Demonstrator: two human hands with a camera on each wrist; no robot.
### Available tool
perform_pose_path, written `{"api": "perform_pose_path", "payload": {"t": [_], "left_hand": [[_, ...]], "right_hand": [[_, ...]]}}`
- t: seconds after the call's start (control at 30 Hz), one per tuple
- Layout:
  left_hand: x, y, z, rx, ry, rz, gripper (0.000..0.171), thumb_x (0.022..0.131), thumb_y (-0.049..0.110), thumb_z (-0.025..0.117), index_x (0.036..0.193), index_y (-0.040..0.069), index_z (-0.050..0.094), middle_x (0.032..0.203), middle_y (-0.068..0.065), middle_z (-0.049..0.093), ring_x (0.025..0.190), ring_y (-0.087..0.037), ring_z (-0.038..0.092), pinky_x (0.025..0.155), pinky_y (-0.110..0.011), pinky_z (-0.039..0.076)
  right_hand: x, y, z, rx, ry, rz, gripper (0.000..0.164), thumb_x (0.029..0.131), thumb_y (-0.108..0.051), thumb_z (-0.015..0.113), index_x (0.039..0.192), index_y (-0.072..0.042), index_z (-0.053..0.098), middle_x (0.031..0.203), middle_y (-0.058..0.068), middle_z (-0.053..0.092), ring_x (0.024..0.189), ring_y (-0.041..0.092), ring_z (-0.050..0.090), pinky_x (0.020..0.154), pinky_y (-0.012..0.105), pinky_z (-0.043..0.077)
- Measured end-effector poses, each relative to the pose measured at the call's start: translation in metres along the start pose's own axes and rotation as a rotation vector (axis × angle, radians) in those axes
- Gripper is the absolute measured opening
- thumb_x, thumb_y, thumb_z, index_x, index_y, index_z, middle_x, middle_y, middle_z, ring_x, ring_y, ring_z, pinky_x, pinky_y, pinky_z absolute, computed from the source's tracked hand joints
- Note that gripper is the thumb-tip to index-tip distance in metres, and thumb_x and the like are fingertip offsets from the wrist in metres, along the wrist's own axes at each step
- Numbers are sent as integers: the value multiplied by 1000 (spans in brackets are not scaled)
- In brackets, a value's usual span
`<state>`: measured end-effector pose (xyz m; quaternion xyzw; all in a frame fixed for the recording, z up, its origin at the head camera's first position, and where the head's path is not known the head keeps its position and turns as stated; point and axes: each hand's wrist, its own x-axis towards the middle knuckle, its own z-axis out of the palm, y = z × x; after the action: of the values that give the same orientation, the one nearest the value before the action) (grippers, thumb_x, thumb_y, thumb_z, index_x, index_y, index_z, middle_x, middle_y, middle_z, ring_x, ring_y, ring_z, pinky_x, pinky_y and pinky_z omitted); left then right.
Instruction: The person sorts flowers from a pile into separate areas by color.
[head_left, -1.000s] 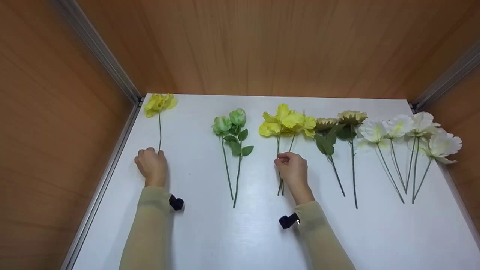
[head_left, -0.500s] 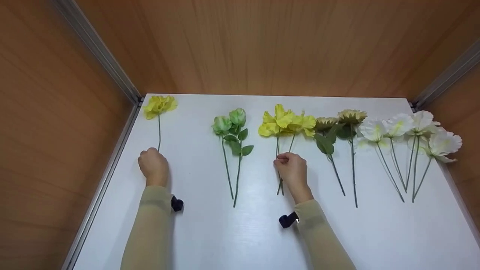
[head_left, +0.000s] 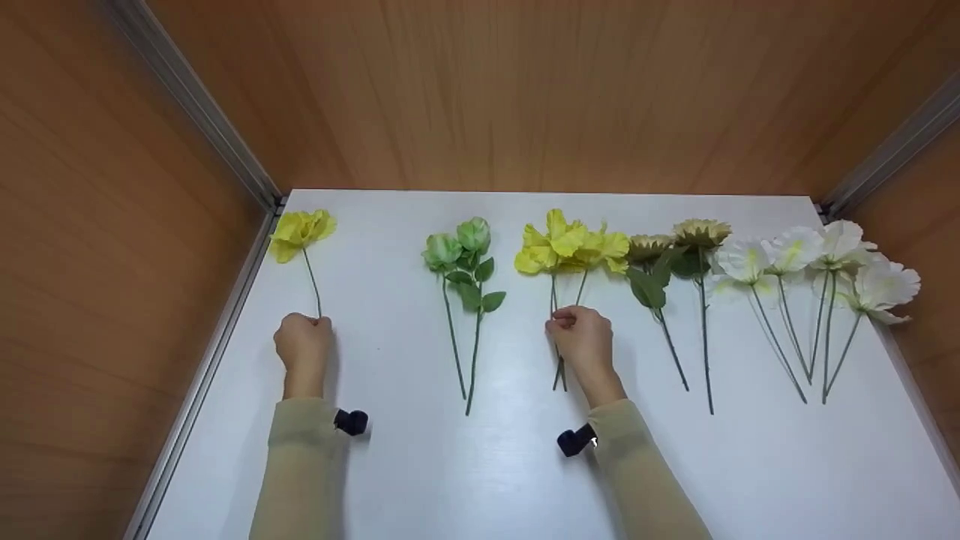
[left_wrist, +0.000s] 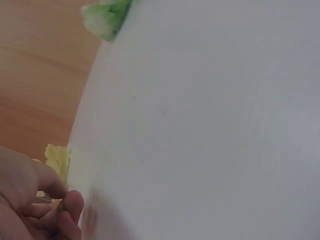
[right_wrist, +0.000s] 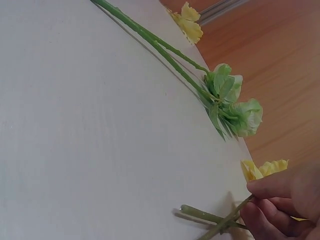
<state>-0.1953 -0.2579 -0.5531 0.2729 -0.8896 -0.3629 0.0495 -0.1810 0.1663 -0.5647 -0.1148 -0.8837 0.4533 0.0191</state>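
Observation:
At the left of the table, my left hand (head_left: 304,346) pinches the stem of a single yellow flower (head_left: 302,234), whose head points to the far edge. The left wrist view shows the thumb and fingertips (left_wrist: 75,201) together on that stem. Right of centre, my right hand (head_left: 583,337) pinches a stem of the yellow flowers (head_left: 564,244), which lie bunched with their stems crossing below the hand. In the right wrist view, one green stem (right_wrist: 220,229) runs between thumb and fingers, across another stem (right_wrist: 197,214). The lower stem ends stick out past the hand.
Two green flowers (head_left: 459,247) lie between my hands. To the right are two beige flowers (head_left: 701,232) with dark leaves, and several white flowers (head_left: 840,262) near the right edge. A wooden panel (head_left: 480,97) stands behind the white table (head_left: 420,480), with more panels at both sides.
My left hand has drawn slightly toward the near side, and its yellow flower has come with it, the head tilting left. The right hand stays almost still.

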Motion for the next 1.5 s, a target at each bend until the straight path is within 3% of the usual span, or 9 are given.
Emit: {"api": "perform_pose_path", "payload": {"t": [0.1, 0.23, 0.4, 0.6, 0.77, 0.9, 1.0, 1.23, 1.5], "left_hand": [[-4, 3, -6, -67, -65, -61, 28, 104, 11, 58, 109, -10, 75, 94, -21, 78, 86, -33, 71, 72, -38, 57], [-12, 8, -10, -234, -132, -139, 26, 107, 13, 61, 118, -7, 73, 91, -10, 77, 77, -16, 70, 64, -22, 55], [-28, 15, -8, -490, -160, -182, 26, 109, 10, 64, 124, -10, 70, 96, -10, 76, 76, -10, 70, 67, -21, 58], [-55, 25, -6, -620, -158, -171, 26, 111, 8, 62, 127, -10, 69, 110, -20, 74, 81, -13, 71, 69, -23, 59], [-80, 33, 1, -675, -161, -113, 23, 111, 6, 62, 125, -11, 69, 108, -22, 74, 79, -14, 71, 68, -22, 59], [-99, 41, 11, -727, -167, -33, 18, 109, 2, 64, 119, -12, 70, 99, -19, 74, 76, -15, 72, 65, -22, 59], [-116, 49, 22, -746, -194, 9, 14, 108, 1, 65, 115, -10, 71, 96, -18, 74, 76, -18, 72, 65, -23, 59], [-156, 72, 55, -698, -298, 99, 14, 107, 5, 70, 113, -7, 74, 96, -19, 75, 78, -22, 73, 68, -27, 62], [-198, 90, 85, -649, -383, 249, 6, 104, 2, 72, 105, -4, 75, 85, -10, 75, 71, -19, 73, 64, -29, 62]], "right_hand": [[0, 0, 0, -13, 4, -2, 13, 96, -11, 82, 105, -2, 82, 95, 11, 79, 90, 27, 75, 78, 42, 63], [-1, 0, 0, -21, 9, -2, 13, 96, -11, 82, 105, -2, 82, 95, 11, 80, 90, 27, 76, 78, 42, 63], [-2, -2, -1, -18, -7, 13, 15, 96, -11, 83, 107, -2, 82, 96, 12, 80, 90, 27, 76, 78, 41, 63], [-4, -6, -2, -24, -18, 31, 15, 96, -12, 82, 108, -3, 82, 96, 10, 79, 90, 26, 74, 78, 40, 62], [-9, -14, -6, 21, -2, 36, 18, 98, -17, 83, 110, -4, 82, 98, 9, 79, 89, 24, 73, 73, 34, 61], [-17, -24, -6, 126, -5, -14, 18, 98, -20, 82, 109, -5, 83, 97, 8, 79, 81, 21, 76, 68, 28, 61], [-25, -33, -3, 237, -57, -28, 18, 100, -20, 82, 110, -5, 83, 96, 10, 79, 78, 20, 79, 69, 27, 63], [-42, -50, 11, 521, -229, 56, 22, 105, -18, 77, 120, -2, 79, 109, 14, 78, 92, 23, 79, 84, 30, 65], [-53, -56, 21, 638, -308, 26, 26, 107, -13, 72, 126, 5, 76, 113, 18, 78, 94, 22, 79, 87, 32, 65]]}}
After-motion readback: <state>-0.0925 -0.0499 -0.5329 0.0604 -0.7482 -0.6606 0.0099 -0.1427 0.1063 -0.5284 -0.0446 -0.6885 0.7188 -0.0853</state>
